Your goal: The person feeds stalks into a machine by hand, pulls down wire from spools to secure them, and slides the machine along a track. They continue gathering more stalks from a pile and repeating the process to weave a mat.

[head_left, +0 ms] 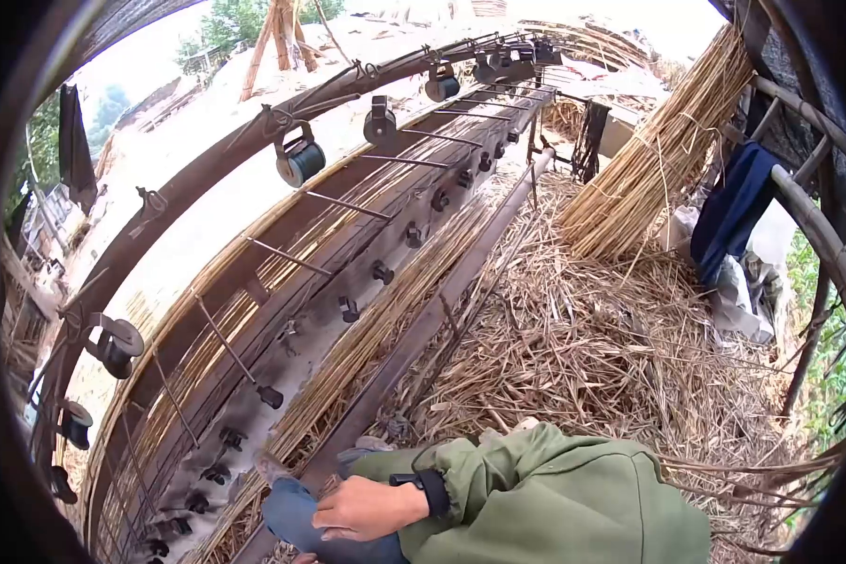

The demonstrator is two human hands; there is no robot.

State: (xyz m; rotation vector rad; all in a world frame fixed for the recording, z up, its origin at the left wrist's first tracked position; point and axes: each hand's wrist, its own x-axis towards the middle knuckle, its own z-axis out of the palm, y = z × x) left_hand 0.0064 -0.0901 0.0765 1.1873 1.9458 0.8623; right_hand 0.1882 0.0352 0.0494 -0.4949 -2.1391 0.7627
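A: Which hand is shown, and how does it lie?

B: The right hand [371,508], at lower centre, fingers bent over blue cloth [289,512] that appears to cover a knee. Whether they clamp the cloth or merely rest upon it, I cannot tell. The left hand cannot be picked out, so its grip is undetermined.

A: And the arm?

B: Clad in a loose green sleeve [573,498], with a black wristband [434,491] at the cuff.

A: Where are the stalks?

B: A long layer of stalks [368,362] lies within the metal frame [459,273], its near end just beside the blue cloth. Dark knobs [383,273] stand in a row along the layer; wire spools [301,162] hang from a curved rail [188,179] beyond.

A: What occupies the right side?

B: A tied sheaf [653,150] leans at a slant, well apart from the hand. Loose straw [573,348] covers the ground at its foot, and a dark blue garment [735,211] hangs beside it from a pole [808,207].
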